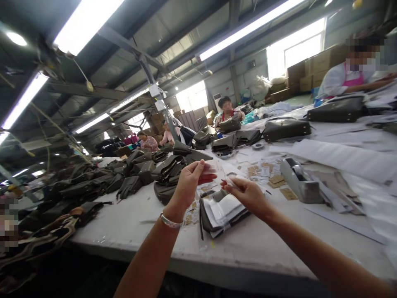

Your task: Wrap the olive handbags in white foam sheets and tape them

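- White worktable (124, 225): dark bag (207, 217) near front edge
- Left hand (192, 179): partly open, pinching clear plastic (221, 169)
- Right hand (246, 193): nearly closed, pinching same plastic

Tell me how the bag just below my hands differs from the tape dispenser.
The bag is dark and has white paper on top; the tape dispenser is gray. The bag lies nearer the front edge of the white table, while the dispenser stands farther back, to the right. Both rest on that table.
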A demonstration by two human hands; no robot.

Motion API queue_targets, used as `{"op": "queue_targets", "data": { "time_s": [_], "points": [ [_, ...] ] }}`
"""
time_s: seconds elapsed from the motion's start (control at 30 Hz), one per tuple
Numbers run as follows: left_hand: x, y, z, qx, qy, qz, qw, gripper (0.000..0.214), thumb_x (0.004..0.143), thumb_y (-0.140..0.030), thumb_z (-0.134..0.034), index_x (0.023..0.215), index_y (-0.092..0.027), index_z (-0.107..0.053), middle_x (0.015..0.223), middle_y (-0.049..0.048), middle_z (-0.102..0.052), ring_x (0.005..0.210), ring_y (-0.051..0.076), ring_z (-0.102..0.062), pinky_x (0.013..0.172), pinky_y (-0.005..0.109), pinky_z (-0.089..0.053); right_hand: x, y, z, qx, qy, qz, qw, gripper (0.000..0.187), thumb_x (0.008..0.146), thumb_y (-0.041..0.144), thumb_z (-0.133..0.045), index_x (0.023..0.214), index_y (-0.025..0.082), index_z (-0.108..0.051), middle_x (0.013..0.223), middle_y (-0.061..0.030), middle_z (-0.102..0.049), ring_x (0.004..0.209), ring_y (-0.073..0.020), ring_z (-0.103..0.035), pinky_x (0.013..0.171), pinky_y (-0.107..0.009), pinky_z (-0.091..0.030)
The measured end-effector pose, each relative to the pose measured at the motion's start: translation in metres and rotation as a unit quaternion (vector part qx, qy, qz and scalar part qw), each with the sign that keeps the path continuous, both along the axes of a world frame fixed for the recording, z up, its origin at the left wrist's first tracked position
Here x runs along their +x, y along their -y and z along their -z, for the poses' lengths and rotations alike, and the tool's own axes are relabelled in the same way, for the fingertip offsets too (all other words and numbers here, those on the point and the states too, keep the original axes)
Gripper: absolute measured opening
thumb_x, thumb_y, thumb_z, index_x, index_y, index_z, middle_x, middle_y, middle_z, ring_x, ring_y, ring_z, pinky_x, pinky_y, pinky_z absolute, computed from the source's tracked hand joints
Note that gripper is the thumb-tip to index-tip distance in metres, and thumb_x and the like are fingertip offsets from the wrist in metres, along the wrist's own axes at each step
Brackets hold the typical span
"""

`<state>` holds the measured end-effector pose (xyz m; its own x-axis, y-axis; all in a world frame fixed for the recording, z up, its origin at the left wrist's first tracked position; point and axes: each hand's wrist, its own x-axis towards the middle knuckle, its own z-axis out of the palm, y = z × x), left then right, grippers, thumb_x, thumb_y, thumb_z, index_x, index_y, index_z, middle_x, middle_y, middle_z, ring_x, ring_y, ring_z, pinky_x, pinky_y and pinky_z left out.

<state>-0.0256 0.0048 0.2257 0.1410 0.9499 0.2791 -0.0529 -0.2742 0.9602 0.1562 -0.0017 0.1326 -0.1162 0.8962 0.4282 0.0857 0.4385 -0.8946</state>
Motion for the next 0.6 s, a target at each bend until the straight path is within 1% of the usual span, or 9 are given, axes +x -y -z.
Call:
{"op": "queue_targets", "data": {
  "time_s": [0.07, 0.13, 0.2, 0.3, 0.37, 0.43, 0.47, 0.53, 0.6],
  "points": [
    [0.005, -0.005, 0.01, -0.013, -0.011, -0.008, 1.0, 0.042, 0.081, -0.055, -0.069, 0.09, -0.014, -0.066, 0.083, 0.0081, -0.075, 0.072, 0.021, -0.074, 0.069, 0.033, -0.061, 0.009, 0.014, 0.005, -0.047, -0.065, -0.069, 0.994, 0.047, 0.084, 0.05, -0.069, 0.12, 0.021, -0.069, 0.108, -0.0072, -0.074, 0.098, -0.026, -0.069, 0.09, -0.04, -0.055],
    [0.009, -0.013, 0.024, -0.01, -0.06, -0.019, 0.998, 0.042, 0.084, -0.056, -0.064, 0.093, -0.015, -0.066, 0.087, 0.0101, -0.075, 0.076, 0.023, -0.074, 0.07, 0.035, -0.061, 0.017, 0.028, 0.009, -0.093, -0.117, -0.106, 0.983, 0.054, 0.084, 0.053, -0.069, 0.127, 0.021, -0.065, 0.115, -0.0097, -0.072, 0.096, -0.0242, -0.069, 0.085, -0.038, -0.057],
    [0.013, -0.019, 0.041, 0.01, -0.108, -0.034, 0.993, 0.041, 0.085, -0.053, -0.064, 0.102, -0.015, -0.066, 0.102, 0.013, -0.073, 0.089, 0.025, -0.072, 0.073, 0.036, -0.06, 0.024, 0.039, 0.012, -0.118, -0.135, -0.095, 0.979, 0.054, 0.085, 0.057, -0.066, 0.126, 0.021, -0.065, 0.117, -0.0109, -0.071, 0.095, -0.0238, -0.069, 0.082, -0.037, -0.058],
    [0.024, -0.017, 0.067, 0.065, -0.137, -0.085, 0.985, 0.046, 0.081, -0.04, -0.073, 0.12, -0.021, -0.062, 0.132, 0.0125, -0.061, 0.117, 0.026, -0.061, 0.088, 0.035, -0.055, 0.033, 0.049, 0.019, -0.123, -0.132, -0.033, 0.983, 0.054, 0.084, 0.058, -0.067, 0.123, 0.022, -0.067, 0.113, -0.0096, -0.072, 0.094, -0.0241, -0.069, 0.082, -0.037, -0.058],
    [0.034, -0.007, 0.082, 0.108, -0.186, -0.107, 0.971, 0.037, 0.083, -0.038, -0.07, 0.115, -0.021, -0.064, 0.125, 0.0103, -0.064, 0.114, 0.024, -0.061, 0.088, 0.034, -0.053, 0.037, 0.052, 0.025, -0.132, -0.136, -0.004, 0.982, 0.054, 0.084, 0.058, -0.067, 0.124, 0.023, -0.067, 0.112, -0.0089, -0.072, 0.094, -0.024, -0.069, 0.083, -0.037, -0.057],
    [0.044, 0.006, 0.092, 0.126, -0.237, -0.088, 0.959, 0.024, 0.088, -0.042, -0.064, 0.099, -0.02, -0.069, 0.1, 0.0066, -0.071, 0.095, 0.021, -0.067, 0.078, 0.031, -0.055, 0.041, 0.054, 0.03, -0.146, -0.14, 0.006, 0.979, 0.053, 0.085, 0.057, -0.066, 0.125, 0.023, -0.067, 0.113, -0.0088, -0.071, 0.095, -0.0244, -0.069, 0.084, -0.038, -0.057],
    [0.048, 0.013, 0.096, 0.125, -0.251, -0.067, 0.958, 0.024, 0.089, -0.043, -0.063, 0.092, -0.02, -0.07, 0.091, 0.0047, -0.071, 0.086, 0.019, -0.067, 0.072, 0.029, -0.054, 0.043, 0.056, 0.032, -0.152, -0.141, 0.004, 0.978, 0.052, 0.086, 0.057, -0.065, 0.125, 0.023, -0.068, 0.113, -0.0089, -0.071, 0.097, -0.025, -0.069, 0.086, -0.039, -0.056],
    [0.056, 0.024, 0.1, 0.125, -0.25, -0.03, 0.96, 0.022, 0.088, -0.042, -0.066, 0.091, -0.021, -0.071, 0.09, 0.0029, -0.071, 0.081, 0.017, -0.067, 0.066, 0.025, -0.054, 0.046, 0.059, 0.034, -0.165, -0.154, -0.008, 0.974, 0.05, 0.087, 0.057, -0.064, 0.123, 0.022, -0.069, 0.112, -0.009, -0.072, 0.102, -0.0264, -0.068, 0.09, -0.04, -0.055],
    [0.061, 0.031, 0.101, 0.144, -0.247, -0.005, 0.958, 0.019, 0.088, -0.038, -0.067, 0.1, -0.023, -0.071, 0.099, 0.0028, -0.07, 0.084, 0.016, -0.067, 0.066, 0.024, -0.054, 0.048, 0.063, 0.034, -0.182, -0.179, -0.03, 0.966, 0.048, 0.089, 0.057, -0.062, 0.12, 0.022, -0.071, 0.112, -0.0094, -0.072, 0.107, -0.0273, -0.066, 0.094, -0.041, -0.053]
  ]
}}
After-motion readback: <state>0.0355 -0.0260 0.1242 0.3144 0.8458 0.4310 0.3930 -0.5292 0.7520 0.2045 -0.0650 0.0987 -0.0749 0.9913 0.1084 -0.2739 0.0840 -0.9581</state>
